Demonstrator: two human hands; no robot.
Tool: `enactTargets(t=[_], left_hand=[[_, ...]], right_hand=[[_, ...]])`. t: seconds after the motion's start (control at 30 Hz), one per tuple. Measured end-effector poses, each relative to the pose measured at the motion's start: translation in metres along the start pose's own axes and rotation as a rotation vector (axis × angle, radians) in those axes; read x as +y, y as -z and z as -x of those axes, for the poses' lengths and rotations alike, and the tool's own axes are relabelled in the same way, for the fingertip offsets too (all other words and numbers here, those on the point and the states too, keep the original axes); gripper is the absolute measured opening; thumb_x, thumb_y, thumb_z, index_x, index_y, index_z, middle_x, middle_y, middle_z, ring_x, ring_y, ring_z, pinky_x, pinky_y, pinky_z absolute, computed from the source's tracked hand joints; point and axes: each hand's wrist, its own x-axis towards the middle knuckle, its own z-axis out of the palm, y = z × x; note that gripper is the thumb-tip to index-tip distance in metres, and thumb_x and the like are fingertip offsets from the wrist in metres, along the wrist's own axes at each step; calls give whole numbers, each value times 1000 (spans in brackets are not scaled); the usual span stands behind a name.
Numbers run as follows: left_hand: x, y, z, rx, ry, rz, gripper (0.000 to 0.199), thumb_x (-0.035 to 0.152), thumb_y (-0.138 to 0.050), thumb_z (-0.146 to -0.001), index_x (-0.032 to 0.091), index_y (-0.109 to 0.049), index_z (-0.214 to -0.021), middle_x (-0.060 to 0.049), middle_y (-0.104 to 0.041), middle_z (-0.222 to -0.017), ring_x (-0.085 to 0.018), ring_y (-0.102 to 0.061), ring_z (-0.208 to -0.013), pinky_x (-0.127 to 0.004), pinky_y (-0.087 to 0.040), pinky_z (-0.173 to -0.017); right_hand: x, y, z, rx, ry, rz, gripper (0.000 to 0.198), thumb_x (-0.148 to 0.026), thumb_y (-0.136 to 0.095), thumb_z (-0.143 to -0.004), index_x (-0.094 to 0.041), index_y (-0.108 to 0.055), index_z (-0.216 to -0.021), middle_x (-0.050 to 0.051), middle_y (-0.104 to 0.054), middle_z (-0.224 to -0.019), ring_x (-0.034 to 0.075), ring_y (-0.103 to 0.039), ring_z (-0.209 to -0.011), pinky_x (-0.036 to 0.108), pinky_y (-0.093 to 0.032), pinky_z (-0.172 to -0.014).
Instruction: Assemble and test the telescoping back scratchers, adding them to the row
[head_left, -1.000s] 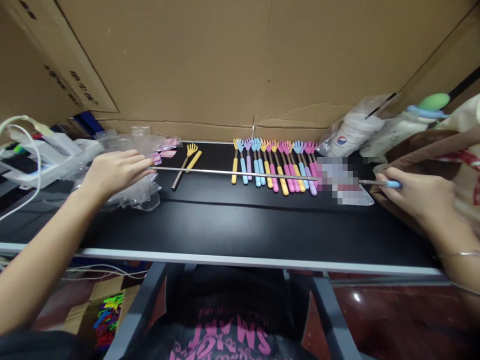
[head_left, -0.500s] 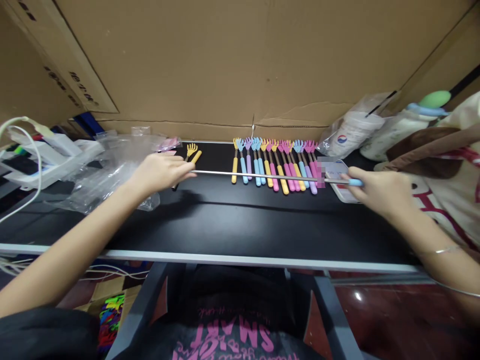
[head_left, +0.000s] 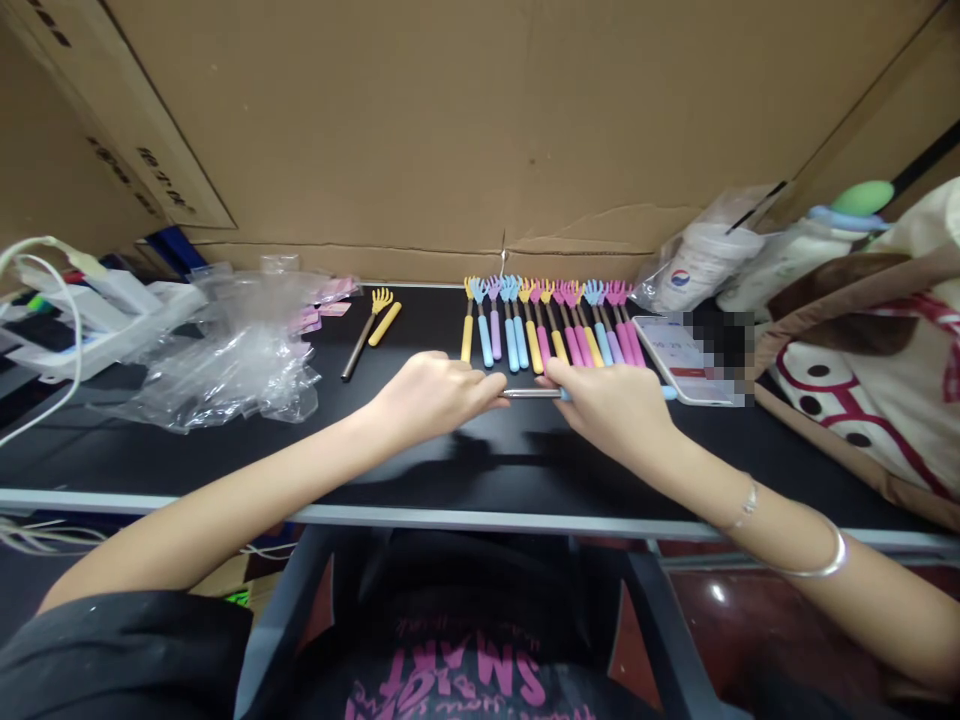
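A telescopic back scratcher [head_left: 534, 393] with a metal shaft and a light-blue handle lies level between my hands, just above the black table. My left hand [head_left: 439, 392] is closed around its left end, hiding the scratcher's head. My right hand [head_left: 619, 400] grips the blue handle, whose end pokes out at the right. Behind them, a row of back scratchers [head_left: 517, 345] in yellow, blue, purple and pink lies side by side, hand-shaped heads away from me. Further left lie a yellow-headed scratcher with a bare dark shaft [head_left: 361, 345] and a loose yellow handle [head_left: 385, 325].
Clear plastic bags [head_left: 247, 360] with pink cards beside them lie on the left, near a white power strip [head_left: 112, 335]. To the right are a phone [head_left: 667, 355], a bagged cup [head_left: 701, 265], a bottle [head_left: 799, 260] and a cloth bag [head_left: 862, 350]. Cardboard [head_left: 450, 120] walls the back.
My hands have come together from wide apart, and the scratcher's long shaft has slid down to a short length. It is now lower and nearer me.
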Motion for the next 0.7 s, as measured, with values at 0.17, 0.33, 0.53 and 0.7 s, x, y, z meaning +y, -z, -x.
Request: enactTargets(t=[0.17, 0.33, 0.53, 0.7], left_hand=[[-28, 1, 13, -27, 10, -79, 36, 39, -41, -94, 20, -53, -67, 2, -54, -50, -12, -54, -47, -26, -27, -48], [-73, 10, 58, -145, 113, -164, 41, 44, -36, -95, 21, -54, -66, 0, -59, -57, -14, -56, -56, -26, -30, -52], [-110, 16, 93, -200, 104, -272, 44, 45, -31, -96, 20, -52, -66, 1, -61, -62, -12, -55, -63, -24, -32, -56], [-136, 21, 117, -168, 122, -411, 38, 43, -35, -96, 20, -53, -71, 1, -59, -63, -12, -50, -63, -23, -28, -52]], right_hand=[[32, -8, 6, 60, -30, 66, 35, -33, -28, -92, -24, -62, -91, 3, -67, -66, 13, -52, -54, 25, -10, -50], [103, -24, 26, 112, -211, 209, 42, -45, -32, -88, -19, -58, -69, 6, -59, -55, 12, -44, -50, 25, -10, -49], [156, -36, 41, 66, -321, 288, 45, -48, -30, -87, -18, -47, -58, 7, -54, -52, 12, -40, -50, 25, -11, -49], [191, -49, 52, -5, -372, 333, 36, -47, -35, -85, -20, -48, -65, 7, -55, -58, 12, -37, -51, 26, -13, -51]])
